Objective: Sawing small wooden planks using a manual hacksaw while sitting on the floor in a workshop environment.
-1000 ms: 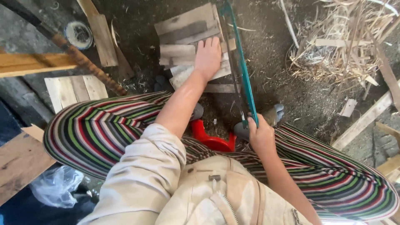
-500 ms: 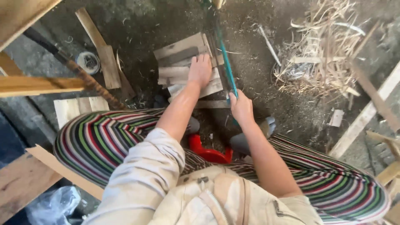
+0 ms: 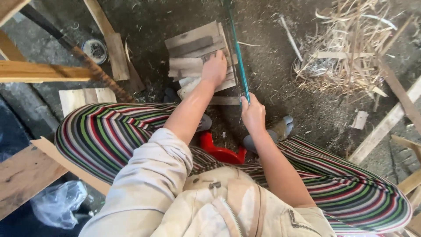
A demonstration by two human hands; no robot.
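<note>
I sit low over a dirt floor in striped trousers. My left hand [image 3: 214, 67] presses flat on a stack of short grey wooden boards [image 3: 193, 48] lying on the ground. My right hand [image 3: 253, 113] grips the handle end of a saw with a teal frame [image 3: 236, 52], which runs away from me along the right edge of the stack. The blade itself is thin and hard to make out against the boards.
A red low stool [image 3: 221, 153] shows between my legs. A heap of wood shavings and strips [image 3: 346, 57] lies at the right. Planks [image 3: 39, 72] and a long dark rod [image 3: 83, 61] lie at the left, with a small round tin [image 3: 94, 49] and a plastic bag [image 3: 59, 204].
My right hand and the saw have slid forward along the stack's right edge. My left hand has stayed on the boards. The camera has shifted a little.
</note>
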